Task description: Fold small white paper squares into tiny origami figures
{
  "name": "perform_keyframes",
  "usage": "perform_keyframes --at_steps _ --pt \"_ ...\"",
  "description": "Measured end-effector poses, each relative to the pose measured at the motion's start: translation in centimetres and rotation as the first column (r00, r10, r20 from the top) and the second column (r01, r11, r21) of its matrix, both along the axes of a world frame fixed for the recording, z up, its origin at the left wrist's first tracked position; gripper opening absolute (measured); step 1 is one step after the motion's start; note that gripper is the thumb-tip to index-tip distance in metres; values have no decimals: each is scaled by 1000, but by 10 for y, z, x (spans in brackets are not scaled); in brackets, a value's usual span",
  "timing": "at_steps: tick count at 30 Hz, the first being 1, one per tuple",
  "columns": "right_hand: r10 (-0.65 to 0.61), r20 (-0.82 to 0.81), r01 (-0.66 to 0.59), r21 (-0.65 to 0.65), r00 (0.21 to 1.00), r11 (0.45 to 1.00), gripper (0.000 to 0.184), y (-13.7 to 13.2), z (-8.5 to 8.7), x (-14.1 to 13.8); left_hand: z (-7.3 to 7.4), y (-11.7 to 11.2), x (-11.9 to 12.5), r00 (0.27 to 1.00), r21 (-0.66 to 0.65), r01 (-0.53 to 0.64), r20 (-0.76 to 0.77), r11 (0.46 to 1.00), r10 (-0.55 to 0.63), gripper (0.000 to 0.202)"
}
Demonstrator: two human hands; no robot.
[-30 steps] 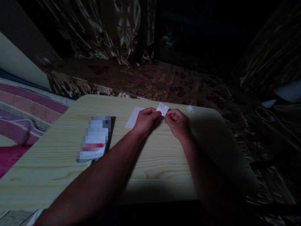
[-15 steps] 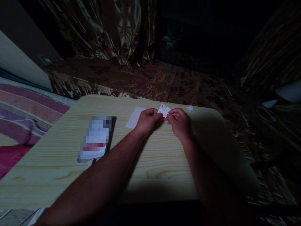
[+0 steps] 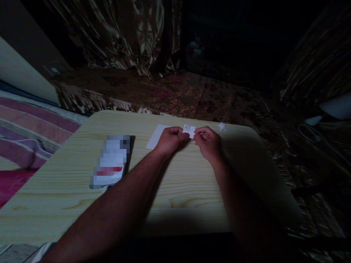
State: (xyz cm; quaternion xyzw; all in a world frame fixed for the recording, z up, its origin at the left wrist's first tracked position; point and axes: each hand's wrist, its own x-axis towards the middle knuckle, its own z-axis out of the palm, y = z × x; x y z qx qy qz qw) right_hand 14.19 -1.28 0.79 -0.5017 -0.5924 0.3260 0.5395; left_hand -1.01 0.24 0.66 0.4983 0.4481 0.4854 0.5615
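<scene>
A small piece of folded white paper (image 3: 189, 129) with creases meeting near its middle is held up over the table. My left hand (image 3: 171, 140) pinches its left and lower side between thumb and fingers. On the right side, my right hand (image 3: 207, 141) grips the edge with thumb and fingertips. Beneath and left of my left hand lies a flat white sheet of paper (image 3: 155, 137), partly covered by the hand. A small folded paper star (image 3: 222, 126) rests beyond my right hand, near the table's far edge.
The pale wooden table (image 3: 186, 197) has rounded corners. A blurred-out, white-and-red object (image 3: 111, 160) lies on it by my left forearm. Striped bedding (image 3: 24, 128) is at the left, a brown patterned cover (image 3: 164, 89) behind, and a white cable (image 3: 309, 133) on the right.
The folded paper has turned between my fingers, so its pointed top now looks flatter and squarer. Both hands have shifted very slightly and keep their hold.
</scene>
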Motion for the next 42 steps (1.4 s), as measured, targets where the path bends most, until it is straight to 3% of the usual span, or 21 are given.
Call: perform_keyframes --at_steps 6,14,23,31,42 --pt "-79 92 73 69 993 995 10 -2 2 -1 -2 2 2 981 -8 -83 173 996 84 24" --pt "-74 112 71 28 991 997 12 -2 1 -3 0 0 5 976 -45 -60 207 997 68 26" --pt "-57 136 54 28 989 998 14 -6 5 -4 -1 -2 5 982 -10 -21 185 1000 22 25" --pt "-66 174 60 42 982 997 12 -6 8 -3 -1 -5 6 999 36 5 37 999 -6 24" --pt "-46 47 45 13 998 999 15 2 -3 -2 3 -5 7 997 24 -36 69 999 34 28"
